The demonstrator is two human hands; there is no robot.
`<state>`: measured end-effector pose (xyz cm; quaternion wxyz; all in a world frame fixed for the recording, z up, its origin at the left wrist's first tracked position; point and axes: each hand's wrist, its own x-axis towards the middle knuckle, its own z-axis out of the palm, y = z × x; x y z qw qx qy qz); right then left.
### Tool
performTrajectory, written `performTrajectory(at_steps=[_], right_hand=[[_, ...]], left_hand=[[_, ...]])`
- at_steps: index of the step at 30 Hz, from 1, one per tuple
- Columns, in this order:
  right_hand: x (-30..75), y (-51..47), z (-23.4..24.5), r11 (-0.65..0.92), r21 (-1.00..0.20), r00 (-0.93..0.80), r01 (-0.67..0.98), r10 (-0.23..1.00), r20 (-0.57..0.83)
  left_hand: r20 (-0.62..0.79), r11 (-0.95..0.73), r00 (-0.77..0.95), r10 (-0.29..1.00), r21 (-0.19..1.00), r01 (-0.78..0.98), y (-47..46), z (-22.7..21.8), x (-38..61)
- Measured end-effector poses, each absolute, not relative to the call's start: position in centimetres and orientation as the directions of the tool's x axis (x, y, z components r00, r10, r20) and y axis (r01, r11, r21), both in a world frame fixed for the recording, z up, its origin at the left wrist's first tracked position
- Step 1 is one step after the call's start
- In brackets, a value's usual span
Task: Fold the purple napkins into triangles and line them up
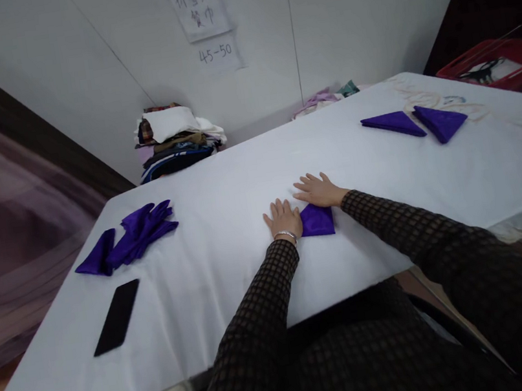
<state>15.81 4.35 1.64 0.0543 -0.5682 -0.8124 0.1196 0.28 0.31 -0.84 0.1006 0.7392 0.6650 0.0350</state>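
Note:
A purple cloth napkin point(318, 220), folded to a small shape with a straight lower edge, lies flat on the white-covered table point(217, 228). My left hand point(284, 219) rests palm down at its left edge, fingers spread and pointing away from me. Across the napkin's upper edge lies my right hand point(316, 190), also flat, with its fingers stretched to the left. Both palms hide parts of the napkin. Neither hand grips anything.
Two folded purple napkins point(441, 121) lie at the far right. On the left are crumpled purple napkins point(142, 233) and a black flat rectangular object point(117, 317). Stacked clothes point(179, 139) stand behind the table. A red basket point(501, 65) sits at the back right.

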Motion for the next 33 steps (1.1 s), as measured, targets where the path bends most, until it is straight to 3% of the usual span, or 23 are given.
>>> performTrajectory(at_steps=[4,9,14,33], right_hand=[[12.7,3.6,1.5,0.435,-0.232,-0.435,0.870,0.899,0.053],[12.8,3.5,-1.0,0.469,-0.266,-0.483,0.842,0.875,0.012],[15.7,4.8,-2.0,0.492,-0.191,-0.497,0.849,0.867,0.025],[19.1,7.8,-2.0,0.311,-0.194,-0.320,0.931,0.947,-0.019]], left_hand=[[-0.108,-0.116,0.134,0.985,0.159,0.981,0.3,-0.6,0.2],[-0.136,-0.099,0.120,0.983,0.149,0.984,0.5,-0.7,0.1],[-0.092,-0.097,0.115,0.989,0.175,0.980,0.4,-1.1,0.0],[-0.068,-0.106,0.120,0.990,0.179,0.978,0.4,-1.2,-0.1]])
